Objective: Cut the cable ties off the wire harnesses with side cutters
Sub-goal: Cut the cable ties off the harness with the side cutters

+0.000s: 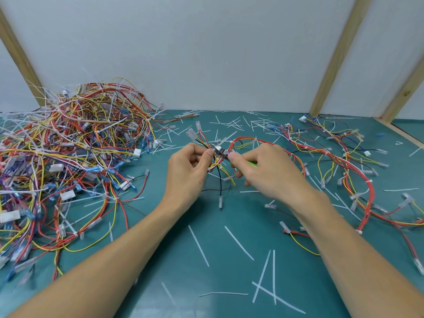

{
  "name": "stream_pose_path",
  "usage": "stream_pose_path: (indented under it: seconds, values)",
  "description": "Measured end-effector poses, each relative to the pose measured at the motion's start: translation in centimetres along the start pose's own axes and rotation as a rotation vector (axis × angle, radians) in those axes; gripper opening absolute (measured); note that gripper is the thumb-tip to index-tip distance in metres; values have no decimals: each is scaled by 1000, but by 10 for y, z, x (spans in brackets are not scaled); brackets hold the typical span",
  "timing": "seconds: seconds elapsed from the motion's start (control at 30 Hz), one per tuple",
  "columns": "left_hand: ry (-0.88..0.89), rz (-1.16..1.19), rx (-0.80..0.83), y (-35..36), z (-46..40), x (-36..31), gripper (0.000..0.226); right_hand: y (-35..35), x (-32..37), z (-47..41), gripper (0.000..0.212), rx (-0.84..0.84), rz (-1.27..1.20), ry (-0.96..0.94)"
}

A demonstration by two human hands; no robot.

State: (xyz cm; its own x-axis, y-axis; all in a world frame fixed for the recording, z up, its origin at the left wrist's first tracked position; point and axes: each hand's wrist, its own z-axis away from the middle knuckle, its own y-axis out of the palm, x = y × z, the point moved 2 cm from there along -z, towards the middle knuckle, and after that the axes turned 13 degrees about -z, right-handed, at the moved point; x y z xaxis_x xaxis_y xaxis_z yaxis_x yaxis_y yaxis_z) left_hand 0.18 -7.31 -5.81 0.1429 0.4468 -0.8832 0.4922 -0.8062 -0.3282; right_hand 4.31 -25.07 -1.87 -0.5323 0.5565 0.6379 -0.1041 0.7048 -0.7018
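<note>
Head view: left hand (pixel 188 167) pinches harness (pixel 296 152); right hand (pixel 263 171) grips cutters (pixel 221 153).

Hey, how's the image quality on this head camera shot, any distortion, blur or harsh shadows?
Head view: wide-angle distortion tilts the wooden posts outward and stretches the forearms at the bottom corners; lighting is soft and even, with only faint shadows under the left hand and right hand on the green mat; no strong glare; the side cutters look small and slightly soft, and the wire pile smears toward the left edge.
</note>
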Motion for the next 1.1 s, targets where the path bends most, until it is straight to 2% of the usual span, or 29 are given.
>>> stream_pose_path:
  seconds: [0.5, 1.1]
  values:
    - [9, -16, 0, -1, 1, -3, 21, -2, 5, 1, 65, -44, 30, -108]
    - [16, 2, 6, -1, 2, -3, 22, -1, 7, 1, 64, -38, 69, -82]
